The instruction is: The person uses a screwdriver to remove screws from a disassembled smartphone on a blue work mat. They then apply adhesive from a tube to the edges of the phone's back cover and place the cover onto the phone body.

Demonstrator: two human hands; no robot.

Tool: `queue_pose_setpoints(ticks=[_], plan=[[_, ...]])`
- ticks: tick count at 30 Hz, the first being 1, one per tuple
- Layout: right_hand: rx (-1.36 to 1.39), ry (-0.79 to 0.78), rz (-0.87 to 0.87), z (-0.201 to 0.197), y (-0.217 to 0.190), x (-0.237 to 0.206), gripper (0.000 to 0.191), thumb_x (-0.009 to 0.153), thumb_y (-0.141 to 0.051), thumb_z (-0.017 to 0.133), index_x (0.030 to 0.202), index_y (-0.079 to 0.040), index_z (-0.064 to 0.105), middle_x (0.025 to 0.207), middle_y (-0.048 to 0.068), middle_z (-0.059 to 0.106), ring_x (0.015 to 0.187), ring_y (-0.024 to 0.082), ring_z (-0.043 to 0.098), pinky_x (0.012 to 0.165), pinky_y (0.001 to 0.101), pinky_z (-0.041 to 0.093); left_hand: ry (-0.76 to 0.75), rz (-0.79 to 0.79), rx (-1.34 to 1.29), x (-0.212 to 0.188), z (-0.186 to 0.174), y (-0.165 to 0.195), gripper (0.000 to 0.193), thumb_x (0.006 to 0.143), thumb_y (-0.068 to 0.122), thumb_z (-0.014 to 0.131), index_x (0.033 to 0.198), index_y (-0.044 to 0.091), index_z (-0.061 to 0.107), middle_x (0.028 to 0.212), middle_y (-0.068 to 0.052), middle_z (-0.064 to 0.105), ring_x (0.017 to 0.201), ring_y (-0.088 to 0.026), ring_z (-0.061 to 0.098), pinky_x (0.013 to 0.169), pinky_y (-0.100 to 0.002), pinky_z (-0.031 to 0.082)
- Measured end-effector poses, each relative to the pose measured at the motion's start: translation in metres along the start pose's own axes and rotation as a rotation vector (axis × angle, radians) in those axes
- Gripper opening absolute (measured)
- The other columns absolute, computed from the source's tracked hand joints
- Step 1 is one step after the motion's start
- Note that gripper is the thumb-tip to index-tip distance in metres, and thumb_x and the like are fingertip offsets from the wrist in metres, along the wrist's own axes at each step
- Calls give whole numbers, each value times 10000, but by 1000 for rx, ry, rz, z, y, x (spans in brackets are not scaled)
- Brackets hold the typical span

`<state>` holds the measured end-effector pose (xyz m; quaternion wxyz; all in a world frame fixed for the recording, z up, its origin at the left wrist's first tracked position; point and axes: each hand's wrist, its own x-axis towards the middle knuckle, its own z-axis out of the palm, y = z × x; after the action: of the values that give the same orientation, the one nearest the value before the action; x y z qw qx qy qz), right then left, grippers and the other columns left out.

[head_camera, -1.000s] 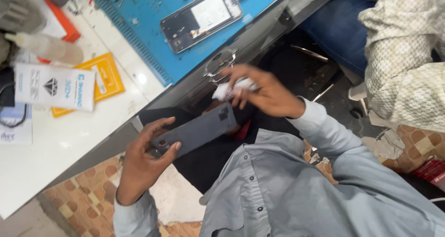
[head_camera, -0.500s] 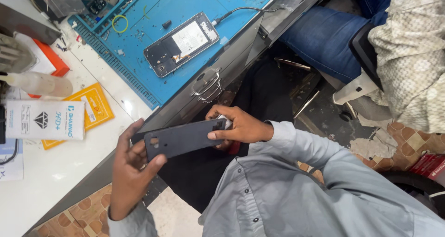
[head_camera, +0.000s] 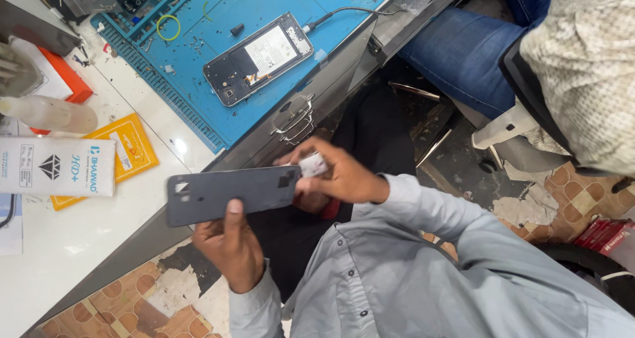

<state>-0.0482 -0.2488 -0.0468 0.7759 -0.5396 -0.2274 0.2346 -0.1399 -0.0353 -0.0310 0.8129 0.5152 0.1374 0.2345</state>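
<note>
My left hand (head_camera: pixel 228 245) grips a dark grey phone back cover (head_camera: pixel 228 194) from below, thumb across its face, holding it flat over my lap beside the desk edge. My right hand (head_camera: pixel 334 176) pinches a small white wad (head_camera: pixel 313 165), cloth or tissue, against the cover's right end near a square cut-out. An opened phone (head_camera: pixel 258 58) without its back lies on the blue work mat (head_camera: pixel 198 110) on the desk, with a cable plugged into its upper end.
On the white desk (head_camera: pixel 73 245) lie a white box (head_camera: pixel 56 167), a yellow packet (head_camera: pixel 132 146), a clear bottle (head_camera: pixel 46 113) and an orange item (head_camera: pixel 66 80). A metal drawer handle (head_camera: pixel 294 118) sticks out of the desk front. Another person's jeans leg (head_camera: pixel 463 50) is at upper right.
The view has shifted slightly. My right hand has slid to the cover's right end, and the white wad now shows between its fingers; the left hand still holds the cover.
</note>
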Motion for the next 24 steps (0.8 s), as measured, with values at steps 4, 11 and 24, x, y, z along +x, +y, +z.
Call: queue_pose_setpoints(ticks=[4,11,24], plan=[[227,81,46,-26,-19,-5,414,1083,-126,568,1438,-37,376,1559,256,509,1150,292,722,982,376,618,20,31,-55,9,0,19,180,1012,-28,710,1186,-29,662,1112,-121,728,1000,-172,711,933,-290,584],[235,189,-23,-33,-41,-27,464,1085,-138,589,1496,-8,417,1551,284,504,1203,364,710,985,402,617,28,68,-72,21,17,31,197,1024,-16,696,1216,-29,657,1170,-143,721,1054,-208,715,979,-334,584],[-748,37,-582,3,-52,-28,332,857,121,772,1129,36,602,1096,252,719,1051,362,759,870,394,667,-15,1,-14,22,23,12,253,1010,92,770,1211,-16,661,1141,-89,724,1051,-148,674,982,-307,521]])
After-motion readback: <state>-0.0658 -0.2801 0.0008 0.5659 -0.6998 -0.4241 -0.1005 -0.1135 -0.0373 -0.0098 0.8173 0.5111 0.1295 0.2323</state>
